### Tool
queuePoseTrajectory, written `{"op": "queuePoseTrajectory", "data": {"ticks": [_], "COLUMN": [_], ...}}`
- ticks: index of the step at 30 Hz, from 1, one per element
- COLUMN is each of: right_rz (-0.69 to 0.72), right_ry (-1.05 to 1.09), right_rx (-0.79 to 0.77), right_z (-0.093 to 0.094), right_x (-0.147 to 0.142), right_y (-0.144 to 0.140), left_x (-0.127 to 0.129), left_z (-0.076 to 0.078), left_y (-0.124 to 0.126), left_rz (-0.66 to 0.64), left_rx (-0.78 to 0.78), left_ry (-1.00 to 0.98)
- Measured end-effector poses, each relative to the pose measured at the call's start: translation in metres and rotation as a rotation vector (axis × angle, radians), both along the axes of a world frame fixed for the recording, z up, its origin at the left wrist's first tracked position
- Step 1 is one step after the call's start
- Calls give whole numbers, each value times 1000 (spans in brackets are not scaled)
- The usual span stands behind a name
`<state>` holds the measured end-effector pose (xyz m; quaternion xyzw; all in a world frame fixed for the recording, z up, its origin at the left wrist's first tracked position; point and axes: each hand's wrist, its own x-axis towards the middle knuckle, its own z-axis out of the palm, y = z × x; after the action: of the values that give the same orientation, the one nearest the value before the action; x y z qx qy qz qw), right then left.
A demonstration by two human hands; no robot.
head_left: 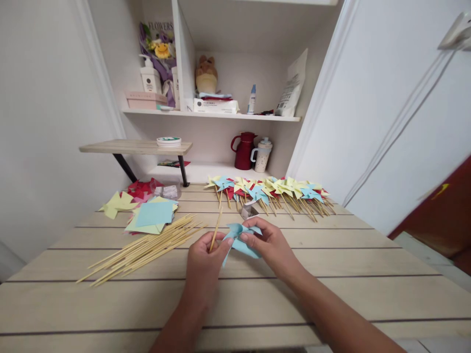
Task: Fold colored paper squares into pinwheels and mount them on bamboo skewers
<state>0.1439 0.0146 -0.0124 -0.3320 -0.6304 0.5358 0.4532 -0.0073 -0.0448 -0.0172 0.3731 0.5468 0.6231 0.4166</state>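
My left hand (204, 260) grips a thin wooden stick (217, 226) that points up and away from me. A folded blue paper pinwheel (240, 239) sits between both hands, and my right hand (268, 245) pinches it from the right, with its left edge touching my left thumb. Both hands hover just above the wooden table (331, 274), near its middle.
A loose bundle of wooden sticks (147, 247) lies to the left. Behind it are stacked paper squares (152, 216). Finished pinwheels (272, 192) lie in a row at the table's far edge. A small tape dispenser (248, 211) sits just beyond my hands. Shelves hold a red jug (244, 150).
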Motion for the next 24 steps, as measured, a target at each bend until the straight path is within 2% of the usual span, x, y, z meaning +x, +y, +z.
{"op": "queuePoseTrajectory", "data": {"ticks": [6,10,16,20,24], "right_rz": [43,90,22,34,56], "right_ry": [-29,27,56,78,58], "right_rx": [53,55,100,113,42], "right_z": [2,0,-3,-2,-1], "right_x": [1,3,8,8,3], "right_y": [-3,-2,3,3,2], "left_x": [0,0,-1,0,2], "left_z": [-1,-4,-3,-2,-2], "left_y": [-1,-2,0,0,0], "left_rz": [34,39,54,72,88], "left_rx": [18,35,17,8,6], "left_ry": [32,72,53,69,74]}}
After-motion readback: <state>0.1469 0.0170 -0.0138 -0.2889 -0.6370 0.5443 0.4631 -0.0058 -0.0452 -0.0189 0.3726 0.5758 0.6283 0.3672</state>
